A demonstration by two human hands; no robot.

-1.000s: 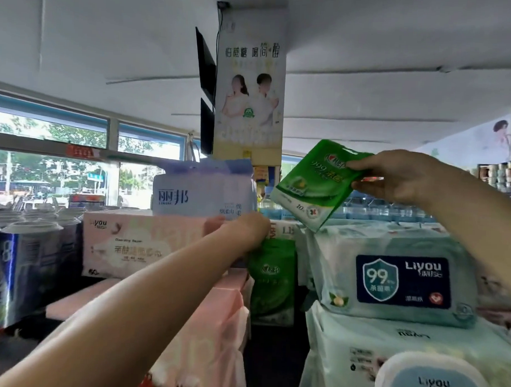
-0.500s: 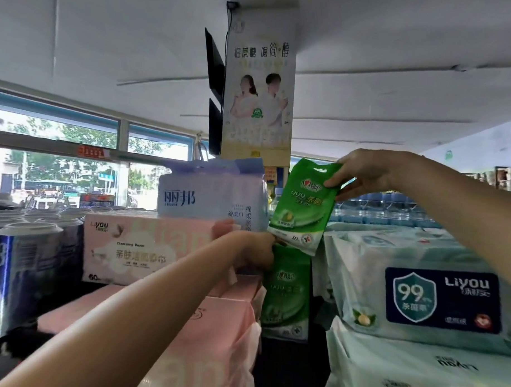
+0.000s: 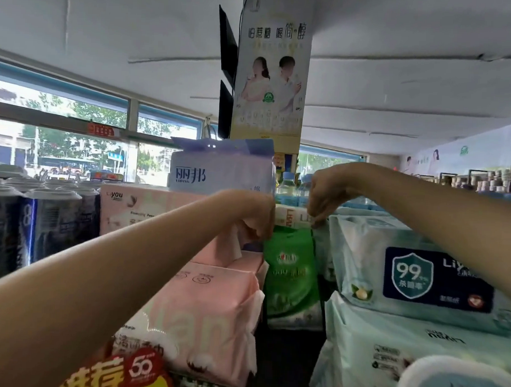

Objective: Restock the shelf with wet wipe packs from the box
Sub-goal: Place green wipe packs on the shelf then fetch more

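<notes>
Wet wipe pack, the green one, is now down in the slot: upright in the narrow gap between the pink tissue packs on the left and the pale teal Liyou wipe packs on the right. Half a second ago it was up in the air, tilted, above that gap with another green pack already standing there. I now see one green face, so the new pack either covers the older one or sits behind it; can't tell which.

Right hand has dropped with it, fingers curled, pinching at the pack's top right corner next to the teal pack's edge. Left hand is curled at the top left of the gap, pressing against the pink packs; looks like it's holding the gap open, though whether it grips the green pack itself is hidden by the knuckles.

Read: insertion essentially done for this pack, release not yet. Gap looks tight, and the soft packs on both sides could push it skew once both hands let go.

Box isn't in view, so remaining stock unknown.
</notes>
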